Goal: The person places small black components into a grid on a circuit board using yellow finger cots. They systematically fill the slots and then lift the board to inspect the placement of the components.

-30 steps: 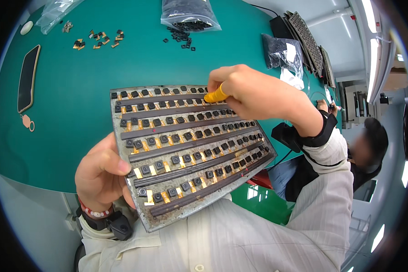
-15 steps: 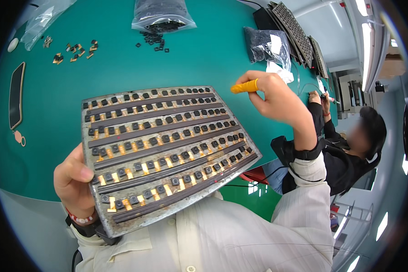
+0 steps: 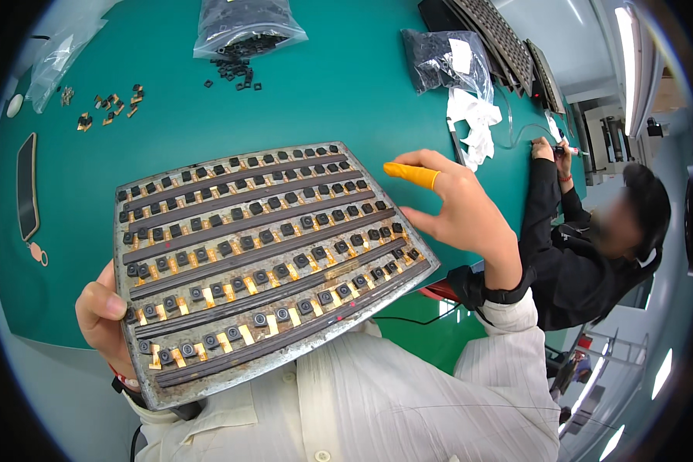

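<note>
Tray of grey metal (image 3: 231, 373), tilted, filling the lower left and centre of the frame in front of a pale shirt. Rows of small black modules with gold tabs (image 3: 287, 229) cross it, divided by dark strips (image 3: 285, 333). The left hand (image 3: 100, 312) pinches its left edge, thumb on top, fingers hidden beneath. The right hand (image 3: 466, 204) hovers just beside the right edge, finger and thumb spread, nothing visible between them; a yellow cover (image 3: 412, 175) sheathes the index finger.

Good handling here probably means a steady tray with little tilt, since whether the modules are fixed cannot be told. Light contact with the covered fingertip, one module at a time, seems safest, the wrist kept well above neighbouring rows. The left thumb lies close to the end modules and should avoid nudging them.

Upper centre, an open clear bag (image 3: 288, 35) holds many black pieces, some spilled at its mouth (image 3: 238, 71). Upper right, a second bag (image 3: 431, 58) is packed with dark contents and carries a white label. Upper left, a crumpled clear bag (image 3: 60, 65) shows no contents I can make out.
</note>
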{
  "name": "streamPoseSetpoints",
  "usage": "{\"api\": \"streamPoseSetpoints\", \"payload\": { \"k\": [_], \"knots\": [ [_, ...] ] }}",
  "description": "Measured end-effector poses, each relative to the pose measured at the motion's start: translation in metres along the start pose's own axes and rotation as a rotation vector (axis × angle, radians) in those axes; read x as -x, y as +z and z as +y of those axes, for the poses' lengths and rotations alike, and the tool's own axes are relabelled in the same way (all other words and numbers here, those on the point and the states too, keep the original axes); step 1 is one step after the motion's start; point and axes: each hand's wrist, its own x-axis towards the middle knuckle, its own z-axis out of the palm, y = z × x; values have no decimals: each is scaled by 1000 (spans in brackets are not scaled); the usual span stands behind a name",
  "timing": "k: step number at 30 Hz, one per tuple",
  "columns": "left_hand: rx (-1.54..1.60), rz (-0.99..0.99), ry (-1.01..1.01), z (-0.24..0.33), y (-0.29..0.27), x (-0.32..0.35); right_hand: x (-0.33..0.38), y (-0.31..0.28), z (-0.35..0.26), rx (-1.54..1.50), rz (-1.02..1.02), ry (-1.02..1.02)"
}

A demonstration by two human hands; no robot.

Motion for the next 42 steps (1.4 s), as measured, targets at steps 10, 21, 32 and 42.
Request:
{"api": "streamPoseSetpoints", "payload": {
  "k": [10, 21, 32, 42],
  "knots": [
    [36, -17, 17, -6, 13, 3, 4, 2, -13, 5, -24, 9],
    [189, 72, -55, -6, 31, 8, 9, -18, -11, 102, 34, -9],
    [70, 48, -156, -6, 40, 11, 8, -31, -29, 90, 51, -61],
    [-21, 29, -242, -5, 49, 15, -35, -29, -80, 52, -170, -309]
  ]
}}
